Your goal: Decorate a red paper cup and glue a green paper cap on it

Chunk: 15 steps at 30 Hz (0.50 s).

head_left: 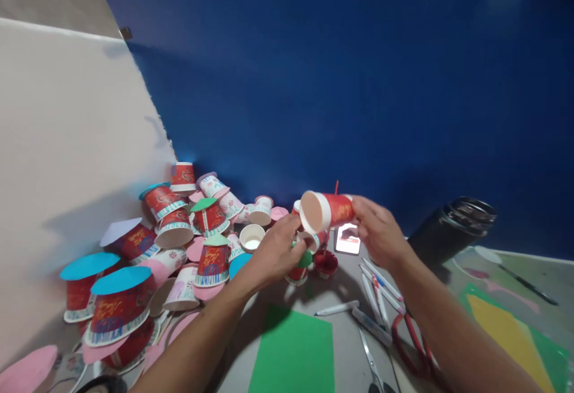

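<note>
In my right hand [376, 231] is a red paper cup [341, 209] with a white rim, tipped on its side with its mouth toward the left. My left hand [278, 249] is closed at a second paper cup [310, 241] just below; its fingertips are partly hidden near the first cup's rim. Beneath the hands stand a red cup with a green paper disc [305, 259] and a small red pot [326, 264]. A lit phone [347, 239] lies behind them.
Several decorated paper cups with coloured discs [121, 279] are heaped at left. Green paper [293, 351], marker pens [376, 294], scissors [370, 357] and a red-handled tool [410, 345] lie in front. A black bottle [442, 231] stands at right. A blue panel [336, 82] rises behind.
</note>
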### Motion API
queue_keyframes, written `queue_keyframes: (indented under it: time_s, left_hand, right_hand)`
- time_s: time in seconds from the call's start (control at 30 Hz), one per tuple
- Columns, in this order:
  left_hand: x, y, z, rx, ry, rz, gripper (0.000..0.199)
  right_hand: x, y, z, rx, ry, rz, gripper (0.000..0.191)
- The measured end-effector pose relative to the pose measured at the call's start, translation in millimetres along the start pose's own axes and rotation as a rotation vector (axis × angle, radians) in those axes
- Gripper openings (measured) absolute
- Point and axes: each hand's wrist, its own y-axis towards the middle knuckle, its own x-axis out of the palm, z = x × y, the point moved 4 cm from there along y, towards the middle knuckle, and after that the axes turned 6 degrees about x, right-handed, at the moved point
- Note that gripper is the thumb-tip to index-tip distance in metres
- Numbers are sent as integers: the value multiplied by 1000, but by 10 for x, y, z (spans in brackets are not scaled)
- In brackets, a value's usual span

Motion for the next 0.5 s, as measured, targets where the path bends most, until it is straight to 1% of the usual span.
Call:
queue_keyframes:
  time_s: [0.03, 0.07, 0.1, 0.13, 0.17, 0.2, 0.23, 0.3, 0.4, 0.5]
  left_hand:
    - [0, -72, 66, -20, -292, 37, 49]
    - [34, -145, 120, -62, -557, 44, 67]
    - [93, -214, 166, -112, -768, 34, 79]
    - [153, -277, 209, -144, -940, 39, 87]
    - [212, -331, 251, -162, -1062, 36, 94]
    - [264, -378, 287, -174, -1142, 33, 96]
    - [303, -420, 317, -182, -1188, 34, 95]
    - [344, -493, 361, -210, -1212, 40, 90]
    - [363, -579, 397, -268, -1164, 34, 82]
    - [440, -665, 421, -319, -1063, -86, 70]
  right_hand:
    - [4, -152, 104, 7, 53, -16, 69]
    - [6, -292, 207, 19, 132, -28, 66]
    - [3, -419, 313, 56, 307, -41, 62]
    - [-10, -533, 402, 78, 418, -39, 59]
    - [-32, -635, 471, 88, 482, -34, 59]
    - [-57, -728, 520, 99, 517, -41, 59]
    - [-86, -812, 547, 107, 511, -58, 59]
    - [-144, -961, 545, 126, 445, -126, 57]
    - [-220, -1121, 438, 123, 305, -211, 53]
    - [-235, -1207, 299, 59, 167, -261, 50]
